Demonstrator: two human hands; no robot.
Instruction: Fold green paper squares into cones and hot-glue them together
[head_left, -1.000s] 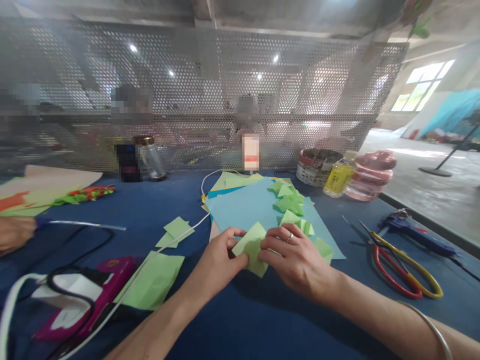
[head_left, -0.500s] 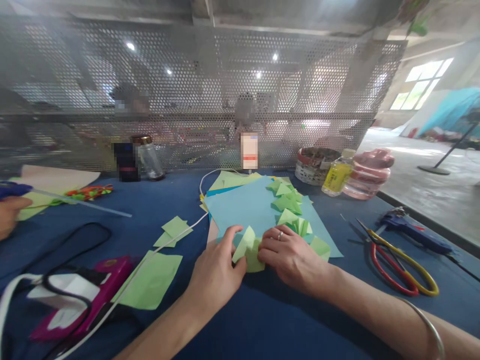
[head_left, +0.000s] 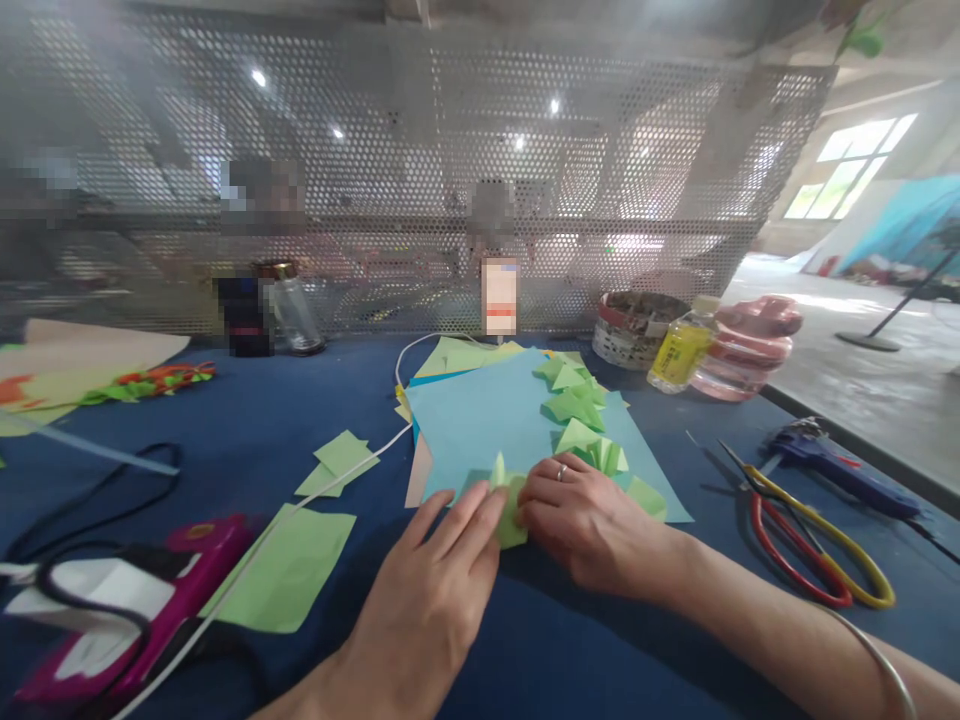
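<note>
A small light green sheet of paper is between my hands at the front edge of a light blue sheet. One narrow fold of it stands up on its left side. My right hand, with a ring on one finger, is closed on the paper's right side. Stretched fingers of my left hand lie against its left part; the thumb is hidden. Several folded green paper pieces run down the right side of the blue sheet. A flat green sheet and smaller green squares rest to the left.
Scissors and a blue glue gun lie at right. Behind them stand a yellow-labelled bottle, a pink bottle and a round container. A white cable crosses the left side near a magenta case.
My left hand has turned from a thumb-and-finger pinch to stretched fingers over the paper's left part. My right hand keeps its hold. Another person's hand with a glue gun has left the view at left.
</note>
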